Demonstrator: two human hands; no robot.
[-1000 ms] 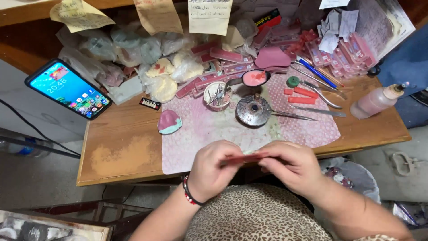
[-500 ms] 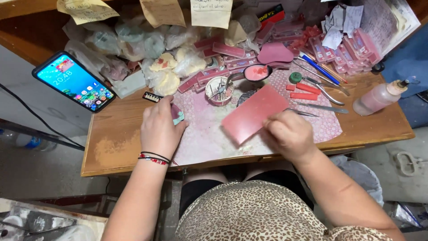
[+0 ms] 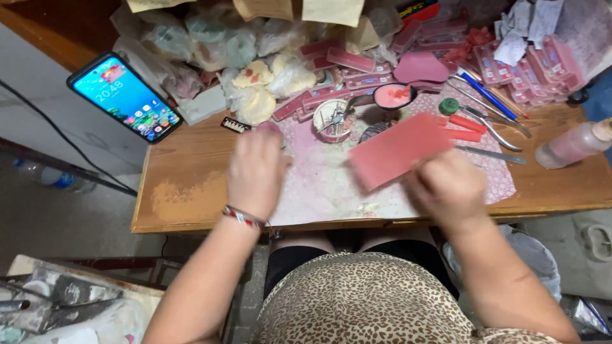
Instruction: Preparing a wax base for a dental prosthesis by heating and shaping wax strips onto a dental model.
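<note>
A flat pink rectangular sheet [image 3: 396, 150] was held slightly tilted above the middle of the wooden worktable [image 3: 185, 191], over a pink patterned mat [image 3: 319, 185]. It looked smooth and even in colour, a salmon pink, with straight edges; its near right corner was hidden by the right hand [image 3: 449, 188]. That hand was blurred, its fingers curled closed around the sheet's near edge, gripping it.

The left hand [image 3: 256, 167] lay to the left over the mat's left edge, palm down and also blurred. Its fingers pointed toward the far side, and a small pink object [image 3: 270, 127] showed at the fingertips; whether the fingers gripped it or only touched it could not be told. A beaded bracelet [image 3: 242, 217] circled the wrist.

Just beyond the sheet stood a small round white dish [image 3: 333, 118] holding metal tools and a pink-filled bowl [image 3: 394, 96]. Right of the sheet lay red sticks [image 3: 468, 124], metal instruments [image 3: 494, 130] and a pinkish bottle [image 3: 574, 144] near the right edge. Far left on the table's corner rested a lit smartphone [image 3: 125, 97]. Plastic bags [image 3: 268, 79] and pink boxes [image 3: 519, 64] crowded the far side.
</note>
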